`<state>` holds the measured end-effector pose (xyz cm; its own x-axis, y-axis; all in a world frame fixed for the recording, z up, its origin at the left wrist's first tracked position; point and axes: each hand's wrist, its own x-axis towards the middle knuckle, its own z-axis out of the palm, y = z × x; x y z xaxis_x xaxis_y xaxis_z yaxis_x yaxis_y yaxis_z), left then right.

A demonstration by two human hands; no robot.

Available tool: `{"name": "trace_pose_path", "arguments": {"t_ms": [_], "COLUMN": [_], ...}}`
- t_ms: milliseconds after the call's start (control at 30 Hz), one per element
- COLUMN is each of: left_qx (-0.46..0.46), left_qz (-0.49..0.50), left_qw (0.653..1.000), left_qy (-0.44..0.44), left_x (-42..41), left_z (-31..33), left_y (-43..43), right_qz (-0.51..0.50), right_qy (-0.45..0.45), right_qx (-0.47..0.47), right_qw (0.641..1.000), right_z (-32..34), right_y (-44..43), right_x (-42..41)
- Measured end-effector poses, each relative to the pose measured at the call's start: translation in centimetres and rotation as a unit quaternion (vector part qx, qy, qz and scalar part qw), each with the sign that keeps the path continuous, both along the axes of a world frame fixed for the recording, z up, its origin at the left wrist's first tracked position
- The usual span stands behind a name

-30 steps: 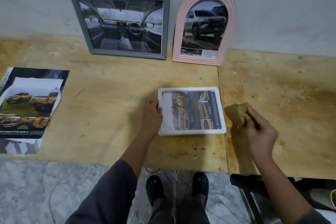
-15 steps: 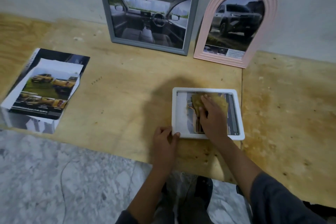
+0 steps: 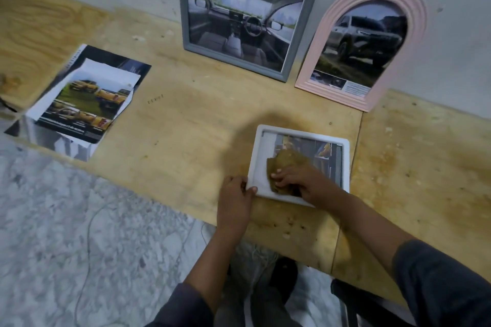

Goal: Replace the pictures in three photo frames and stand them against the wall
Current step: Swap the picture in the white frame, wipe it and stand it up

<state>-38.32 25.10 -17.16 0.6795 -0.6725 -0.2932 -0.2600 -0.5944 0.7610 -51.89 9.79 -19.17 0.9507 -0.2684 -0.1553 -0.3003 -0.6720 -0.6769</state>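
Note:
A white photo frame (image 3: pixel 342 146) lies flat on the plywood table, face up, with a picture of yellow cars in it. My left hand (image 3: pixel 235 198) grips its near left corner. My right hand (image 3: pixel 305 184) presses a brownish-yellow cloth (image 3: pixel 288 160) onto the frame's glass near its front left part. A grey rectangular frame (image 3: pixel 299 48) with a car-interior picture leans against the wall. To its right a pink arched frame (image 3: pixel 332 45) with a picture of a pickup truck leans there too.
A stack of car brochures and loose printed pages (image 3: pixel 82 101) lies at the table's left front edge. The plywood table (image 3: pixel 202 114) ends near me, with a marbled floor (image 3: pixel 66 233) below. A dark chair part (image 3: pixel 353 297) shows under my right arm.
My right hand brought the cloth from the table at the right onto the white frame, then drew it toward the frame's near left. My left hand shifted to the near left corner.

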Motion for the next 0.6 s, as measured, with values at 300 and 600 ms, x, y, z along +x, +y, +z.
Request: {"name": "trace_pose_path", "arguments": {"t_ms": [300, 600], "left_qx": [0.020, 0.031], "left_qz": [0.002, 0.001], "left_qw": [1.000, 1.000], "left_qy": [-0.006, -0.004], "left_x": [-0.1, 0.2], "left_z": [0.2, -0.9], "left_y": [0.1, -0.1], "right_qz": [-0.140, -0.165], "right_qy": [0.137, 0.054], "right_qx": [0.004, -0.011], "right_qw": [0.981, 0.985], "right_z": [6.2, 1.9], "right_y": [-4.8, -0.4], "right_x": [-3.1, 3.4]}}
